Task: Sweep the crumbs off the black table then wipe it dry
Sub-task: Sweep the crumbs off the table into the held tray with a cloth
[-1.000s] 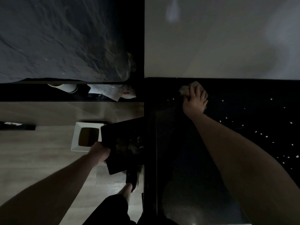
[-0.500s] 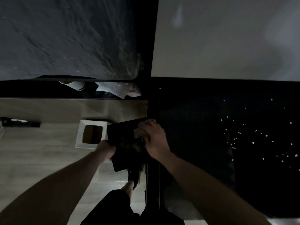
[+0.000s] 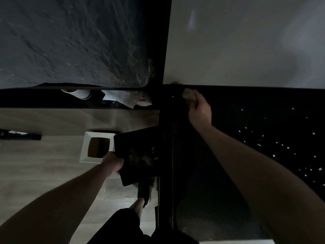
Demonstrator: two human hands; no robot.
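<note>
The black table (image 3: 228, 173) fills the right half of the view. Several white crumbs (image 3: 283, 145) lie scattered on its right part, and one crumb (image 3: 172, 96) sits near the far left corner. My right hand (image 3: 199, 110) is at the table's far edge and grips a crumpled light cloth (image 3: 189, 93) that touches the surface. My left hand (image 3: 113, 162) holds a flat black tray (image 3: 139, 154) by its left edge, level with the table's left edge, with dark debris on it.
A small white square bin (image 3: 98, 147) stands on the wooden floor just left of the tray. My foot in a dark slipper (image 3: 143, 192) is beside the table edge. A pale wall (image 3: 246, 41) rises behind the table; a dark mattress (image 3: 70, 41) lies at the upper left.
My right hand with the cloth swept from the far edge to the tray at the table's left edge, then went back to the far edge. The tray stays in my left hand.
</note>
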